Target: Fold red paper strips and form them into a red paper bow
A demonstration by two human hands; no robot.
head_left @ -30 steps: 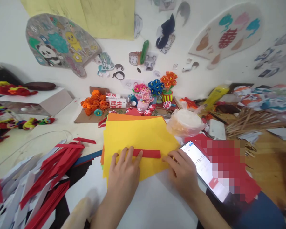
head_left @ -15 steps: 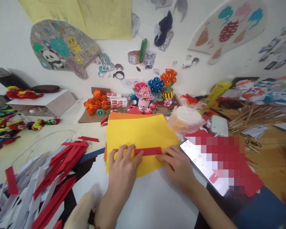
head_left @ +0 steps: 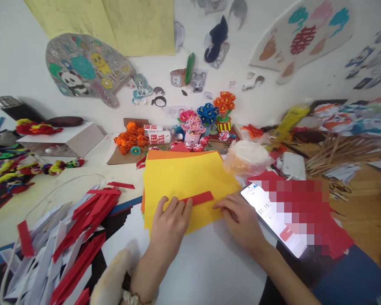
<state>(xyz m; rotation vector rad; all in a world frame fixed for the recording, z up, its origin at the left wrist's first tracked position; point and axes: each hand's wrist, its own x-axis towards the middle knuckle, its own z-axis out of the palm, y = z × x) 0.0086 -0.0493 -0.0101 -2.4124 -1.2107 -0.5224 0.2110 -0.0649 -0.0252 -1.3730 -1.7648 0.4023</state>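
Note:
A short red paper strip (head_left: pixel 199 198) lies on a stack of yellow paper sheets (head_left: pixel 184 178) in the middle of the table. My left hand (head_left: pixel 169 222) rests flat on the yellow sheet, its fingers stretched over the strip's left end. My right hand (head_left: pixel 239 220) lies just right of the strip, fingertips down on the paper near the strip's right end; it grips nothing. The strip's right end tilts slightly upward.
A phone (head_left: pixel 277 222) with a lit screen lies beside my right hand on red paper. A heap of red and white paper strips (head_left: pixel 66 237) fills the left. Paper flowers (head_left: pixel 206 118), a bagged white roll (head_left: pixel 247 159), wooden sticks (head_left: pixel 339 152) stand behind.
The red strip has turned a little, its right end now higher. My left hand has slid slightly right along it; the view has shifted a bit.

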